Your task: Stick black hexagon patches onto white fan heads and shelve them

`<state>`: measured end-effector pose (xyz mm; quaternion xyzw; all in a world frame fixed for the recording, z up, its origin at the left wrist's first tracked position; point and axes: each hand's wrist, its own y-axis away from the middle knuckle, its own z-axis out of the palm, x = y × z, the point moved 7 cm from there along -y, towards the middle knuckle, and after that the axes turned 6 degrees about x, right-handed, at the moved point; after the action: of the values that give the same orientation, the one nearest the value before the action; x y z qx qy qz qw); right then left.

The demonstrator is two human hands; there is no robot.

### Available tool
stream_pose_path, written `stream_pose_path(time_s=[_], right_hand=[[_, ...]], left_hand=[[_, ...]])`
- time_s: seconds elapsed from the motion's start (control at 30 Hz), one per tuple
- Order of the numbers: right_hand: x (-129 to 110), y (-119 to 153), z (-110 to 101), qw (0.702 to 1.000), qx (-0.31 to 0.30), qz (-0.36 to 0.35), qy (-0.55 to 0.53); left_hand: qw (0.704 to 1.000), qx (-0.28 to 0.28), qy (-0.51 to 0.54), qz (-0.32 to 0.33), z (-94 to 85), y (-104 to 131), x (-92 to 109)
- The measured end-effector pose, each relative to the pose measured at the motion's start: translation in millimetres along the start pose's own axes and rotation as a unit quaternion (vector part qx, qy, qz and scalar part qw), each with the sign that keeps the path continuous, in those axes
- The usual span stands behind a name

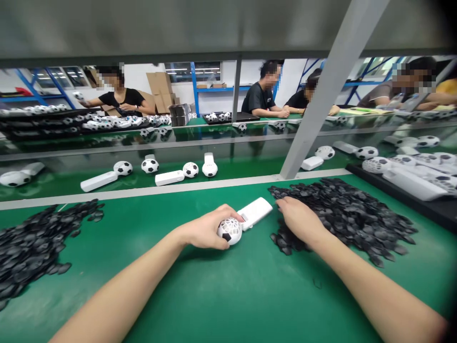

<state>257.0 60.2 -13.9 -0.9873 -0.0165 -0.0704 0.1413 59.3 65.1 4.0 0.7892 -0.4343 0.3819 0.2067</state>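
Smooth green worktop (pixel 228 295) fills the foreground. Over its middle, the left hand (pixel 205 231) grips the ball-shaped, slotted head of a white plastic device (pixel 250 216) bearing a black patch, its flat oblong handle pointing up and to the right. The right hand (pixel 298 216) reaches to the left edge of a broad heap of small, thin black pieces (pixel 350 219), fingers bent; whether they pinch one cannot be told. Another heap of similar black pieces (pixel 32 247) lies at far left. Beyond, football-patterned white devices (pixel 169 178) lie spaced along a green strip (pixel 246 164).
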Motion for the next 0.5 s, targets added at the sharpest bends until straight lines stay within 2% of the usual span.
stream_pose_path(time_s=[0.07,0.13,0.2,0.27,0.37,0.5], right_hand=[[1.8,1.7,-10.2,0.996,0.041,0.012,-0.081],[-3.9,5.5,-24.1,0.973,0.089,0.003,-0.215],[-19.7,10.7,-35.2,0.936,0.103,-0.049,-0.334],[-40.0,16.9,-42.1,0.904,0.092,-0.12,-0.399],[-63.7,25.8,-46.6,0.88,0.086,-0.204,-0.419],[-79.9,33.5,-45.8,0.889,0.104,-0.267,-0.358]], left_hand=[[1.0,-0.017,0.001,0.01,0.4,0.3,1.0],[1.0,-0.019,-0.005,0.002,1.0,0.1,0.4],[1.0,-0.012,-0.017,-0.015,2.6,0.1,-0.6],[0.999,0.002,-0.027,-0.035,4.8,0.4,-1.7],[0.997,0.027,-0.042,-0.056,7.6,0.4,-2.2],[0.992,0.084,-0.055,-0.077,7.2,-2.2,-2.4]])
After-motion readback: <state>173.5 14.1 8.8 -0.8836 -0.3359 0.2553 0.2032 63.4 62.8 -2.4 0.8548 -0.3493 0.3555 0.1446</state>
